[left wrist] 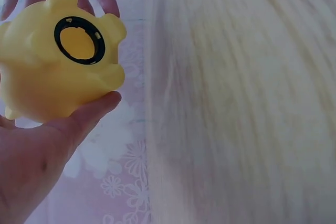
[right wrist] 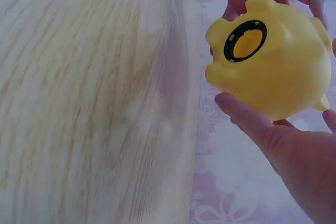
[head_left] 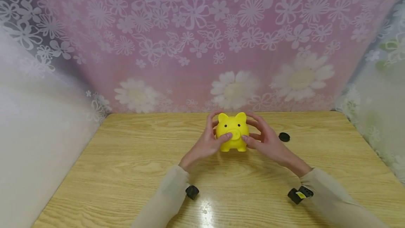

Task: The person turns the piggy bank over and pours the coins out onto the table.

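Observation:
A yellow piggy bank (head_left: 232, 143) is held up off the table between both hands, its snout facing the head camera. My left hand (head_left: 209, 140) grips its left side, thumb on the front by the snout. On the other side my right hand (head_left: 267, 141) grips it the same way, fingers curled round behind. Both wrist views show the underside of the piggy bank (left wrist: 37, 77), where a black ring (right wrist: 229, 51) frames an open round hole between the stubby feet. A round black cap (head_left: 284, 137) lies on the table to the right of the right hand.
The wood-grain table (head_left: 142, 157) ends at a pink floral cloth (head_left: 190, 62) hanging behind it. Pale cloths hang at the left and right sides. A black wrist device (head_left: 192, 192) sits at the left cuff, another (head_left: 296, 196) at the right cuff.

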A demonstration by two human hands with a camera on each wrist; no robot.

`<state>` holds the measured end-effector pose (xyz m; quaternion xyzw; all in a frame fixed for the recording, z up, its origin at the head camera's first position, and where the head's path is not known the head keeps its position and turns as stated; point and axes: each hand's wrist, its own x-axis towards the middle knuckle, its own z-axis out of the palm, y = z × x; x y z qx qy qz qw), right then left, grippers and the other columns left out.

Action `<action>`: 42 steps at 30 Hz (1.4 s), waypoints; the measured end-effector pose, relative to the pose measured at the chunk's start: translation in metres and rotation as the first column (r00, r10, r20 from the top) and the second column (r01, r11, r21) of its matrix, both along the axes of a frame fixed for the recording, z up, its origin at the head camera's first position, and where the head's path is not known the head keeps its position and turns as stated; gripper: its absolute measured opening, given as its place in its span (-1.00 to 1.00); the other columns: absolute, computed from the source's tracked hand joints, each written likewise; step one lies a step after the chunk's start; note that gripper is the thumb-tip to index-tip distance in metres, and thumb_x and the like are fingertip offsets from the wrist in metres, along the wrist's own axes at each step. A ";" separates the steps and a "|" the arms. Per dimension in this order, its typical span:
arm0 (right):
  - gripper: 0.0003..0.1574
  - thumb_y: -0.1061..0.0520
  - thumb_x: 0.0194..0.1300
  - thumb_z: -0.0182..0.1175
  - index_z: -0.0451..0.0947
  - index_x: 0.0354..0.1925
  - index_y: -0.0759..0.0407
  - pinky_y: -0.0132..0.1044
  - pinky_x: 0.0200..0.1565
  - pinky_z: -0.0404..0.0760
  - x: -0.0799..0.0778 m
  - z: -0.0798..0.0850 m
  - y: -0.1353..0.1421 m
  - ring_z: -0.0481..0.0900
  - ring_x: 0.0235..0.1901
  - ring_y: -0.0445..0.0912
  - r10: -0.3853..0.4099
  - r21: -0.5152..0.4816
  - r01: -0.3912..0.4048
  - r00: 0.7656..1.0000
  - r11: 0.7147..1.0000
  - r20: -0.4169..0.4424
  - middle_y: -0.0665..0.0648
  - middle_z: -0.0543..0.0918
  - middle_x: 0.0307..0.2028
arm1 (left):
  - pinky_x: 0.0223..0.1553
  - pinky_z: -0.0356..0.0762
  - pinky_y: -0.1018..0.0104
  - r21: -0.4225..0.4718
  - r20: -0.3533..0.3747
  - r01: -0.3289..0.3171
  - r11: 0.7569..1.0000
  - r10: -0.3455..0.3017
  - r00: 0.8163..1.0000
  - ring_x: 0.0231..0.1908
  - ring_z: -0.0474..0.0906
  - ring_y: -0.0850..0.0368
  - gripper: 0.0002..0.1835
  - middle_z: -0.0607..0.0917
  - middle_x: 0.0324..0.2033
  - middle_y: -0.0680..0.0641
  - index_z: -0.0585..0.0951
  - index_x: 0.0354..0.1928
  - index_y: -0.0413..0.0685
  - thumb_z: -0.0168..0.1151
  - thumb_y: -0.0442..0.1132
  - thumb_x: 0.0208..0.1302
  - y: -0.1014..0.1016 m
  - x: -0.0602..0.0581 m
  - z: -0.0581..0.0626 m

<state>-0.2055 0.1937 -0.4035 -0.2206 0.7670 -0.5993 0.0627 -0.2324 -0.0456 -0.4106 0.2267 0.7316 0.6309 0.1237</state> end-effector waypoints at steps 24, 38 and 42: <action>0.01 0.29 0.33 0.35 -0.01 0.51 0.09 -0.14 0.03 0.75 -0.005 0.000 -0.002 0.25 0.40 0.49 -0.052 -0.006 0.052 0.998 0.999 -0.023 0.38 0.07 0.52 | 0.07 0.71 0.11 -0.009 -0.030 0.103 0.995 -0.103 0.994 0.31 0.48 -0.17 -0.15 0.29 0.44 -0.20 0.01 0.47 0.37 0.33 -0.27 0.37 -0.002 -0.003 -0.001; -0.04 0.53 -0.02 0.46 0.08 0.18 0.30 0.53 0.15 0.43 -0.003 -0.007 -0.007 0.08 0.51 0.49 -0.002 0.012 0.007 0.934 1.000 -0.358 0.35 0.05 0.55 | 0.40 0.33 -0.24 -0.149 -0.391 0.021 0.989 -0.078 0.917 0.59 0.08 -0.02 -0.16 0.06 0.61 0.02 0.20 0.24 0.14 0.51 -0.37 0.01 -0.008 -0.002 0.000; -0.05 0.54 -0.15 0.53 0.16 0.08 0.32 0.45 0.03 0.55 -0.006 -0.012 -0.007 0.21 0.45 0.47 -0.012 0.064 0.054 0.851 0.996 -0.525 0.36 0.11 0.52 | 0.40 0.35 -0.23 -0.146 -0.485 0.022 0.989 -0.091 0.870 0.60 0.06 -0.06 -0.21 0.03 0.62 -0.05 0.25 0.20 0.08 0.52 -0.40 -0.01 -0.010 -0.002 0.001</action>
